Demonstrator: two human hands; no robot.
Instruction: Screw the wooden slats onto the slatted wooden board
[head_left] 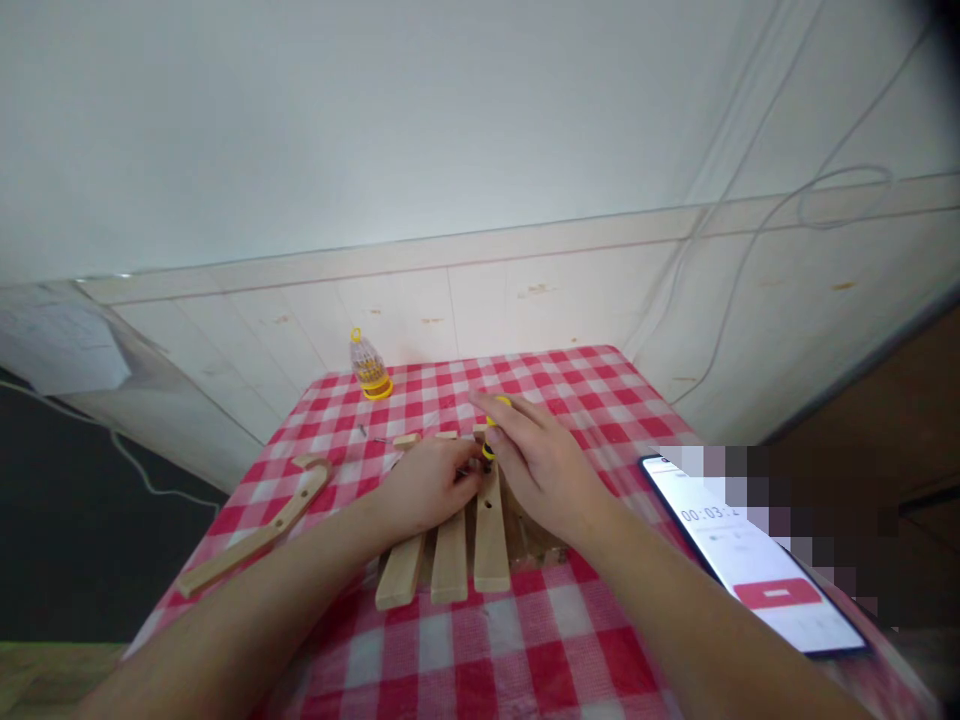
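We record three light wooden bars side by side on the desk [465, 665], near ends toward us, long axes running near to far. The right bar [491, 560] is the one under work; the middle bar [450, 570] and the left bar [403, 580] lie to its left. To either side we note a phone [750, 560] at right and a curved wooden piece [259, 535] at left.

Farther along the right bar we find a dark hole [488, 505]. Just beyond that hole, the left grip [431, 485] reaches in from the left, fingertips gathered beside the bar's upper face; whether they pinch anything is hidden. The right grip [551, 465] comes from the right, thumb and fingers closed about a yellow-and-black tool [498, 408], apparently a screwdriver.

We judge the governing relation to be the tool's alignment over the right bar: it stands roughly upright, across the bar's length, with both grips adjacent. Far left stands a clear container [367, 365] with yellow ends.
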